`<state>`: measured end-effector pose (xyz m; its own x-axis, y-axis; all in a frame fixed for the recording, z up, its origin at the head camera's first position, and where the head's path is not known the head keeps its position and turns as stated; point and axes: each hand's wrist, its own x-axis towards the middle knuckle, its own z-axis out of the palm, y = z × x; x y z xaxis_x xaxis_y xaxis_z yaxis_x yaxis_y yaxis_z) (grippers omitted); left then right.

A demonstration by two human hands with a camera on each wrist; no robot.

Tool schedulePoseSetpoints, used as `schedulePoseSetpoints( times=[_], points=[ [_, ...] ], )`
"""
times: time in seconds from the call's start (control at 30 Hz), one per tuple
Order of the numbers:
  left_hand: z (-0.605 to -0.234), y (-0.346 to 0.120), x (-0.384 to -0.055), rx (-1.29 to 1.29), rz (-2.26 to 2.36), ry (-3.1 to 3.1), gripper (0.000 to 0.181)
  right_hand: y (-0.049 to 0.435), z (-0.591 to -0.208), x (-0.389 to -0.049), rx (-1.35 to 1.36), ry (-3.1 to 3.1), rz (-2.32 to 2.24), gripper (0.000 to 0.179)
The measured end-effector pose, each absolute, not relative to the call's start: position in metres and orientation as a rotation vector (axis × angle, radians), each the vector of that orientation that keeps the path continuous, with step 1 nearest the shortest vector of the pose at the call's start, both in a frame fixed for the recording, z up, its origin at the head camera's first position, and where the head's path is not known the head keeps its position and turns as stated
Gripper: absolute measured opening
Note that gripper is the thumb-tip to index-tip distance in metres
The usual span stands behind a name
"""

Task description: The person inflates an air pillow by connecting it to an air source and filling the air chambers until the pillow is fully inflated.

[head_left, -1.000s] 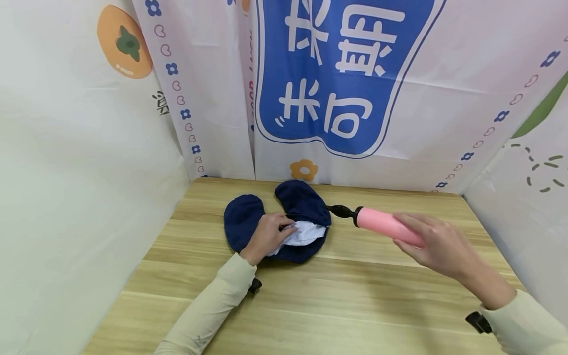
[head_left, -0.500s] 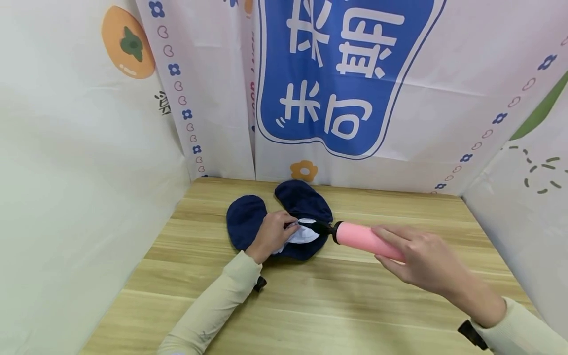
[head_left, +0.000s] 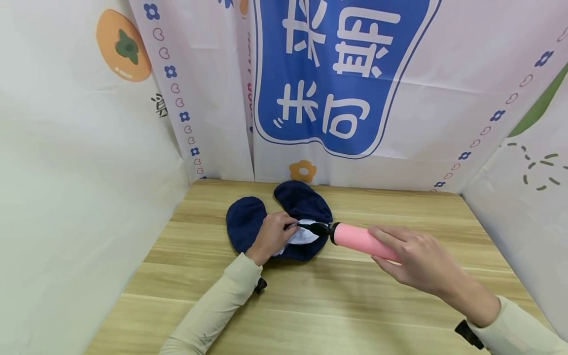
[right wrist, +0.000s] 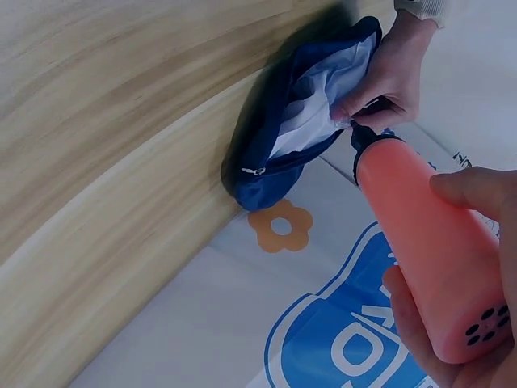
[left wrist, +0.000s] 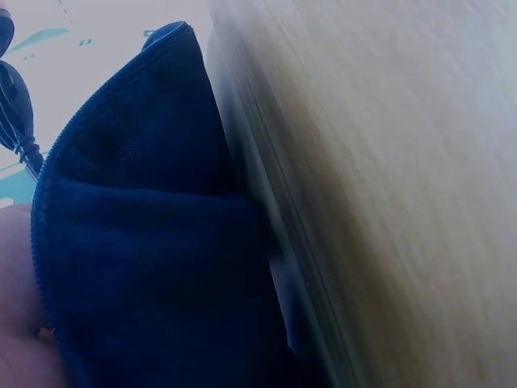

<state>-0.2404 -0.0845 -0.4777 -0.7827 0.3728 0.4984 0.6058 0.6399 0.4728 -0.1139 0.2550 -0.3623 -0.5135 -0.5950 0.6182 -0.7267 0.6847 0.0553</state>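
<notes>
Navy U-shaped cover (head_left: 246, 224), one, with white liner (head_left: 303, 236): partly hidden under the left hand (head_left: 272, 235), which the left wrist view cut off at its edge. Black nozzle (head_left: 318, 229): tip obscured at the left fingers; whether it was seated could not be told. Pink pump (head_left: 361, 240), one: rear end covered in the head view by the right hand (head_left: 421, 256). Left fingers were closed in a pinch on the liner; the cover lay below and around them on the tabletop (head_left: 355, 310). Right fingers and thumb were wrapped about the pump, its nozzle reaching from them to the left fingertips.
</notes>
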Motion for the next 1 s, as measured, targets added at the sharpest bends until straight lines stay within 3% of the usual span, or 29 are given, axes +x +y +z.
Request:
schedulePoseSetpoints(
  times=[0.13,0.53,0.87,1.0],
  points=[
    [-0.477,-0.082,-0.24,-0.789,-0.868,-2.529,0.011,0.257,-0.362,-0.112,0.992,-2.31,0.271,0.043],
    [-0.472,-0.068,-0.231,-0.819,-0.392,-2.418,0.008,0.24,-0.356,-0.101,0.958,-2.294,0.167,0.053],
    [-0.47,-0.063,-0.227,-0.674,-0.498,-2.413,0.006,0.224,-0.364,-0.094,0.885,-2.274,0.16,0.05],
    [-0.471,-0.059,-0.224,-0.634,-0.46,-2.43,0.014,0.217,-0.366,-0.09,0.883,-2.257,0.134,0.049]
  ],
)
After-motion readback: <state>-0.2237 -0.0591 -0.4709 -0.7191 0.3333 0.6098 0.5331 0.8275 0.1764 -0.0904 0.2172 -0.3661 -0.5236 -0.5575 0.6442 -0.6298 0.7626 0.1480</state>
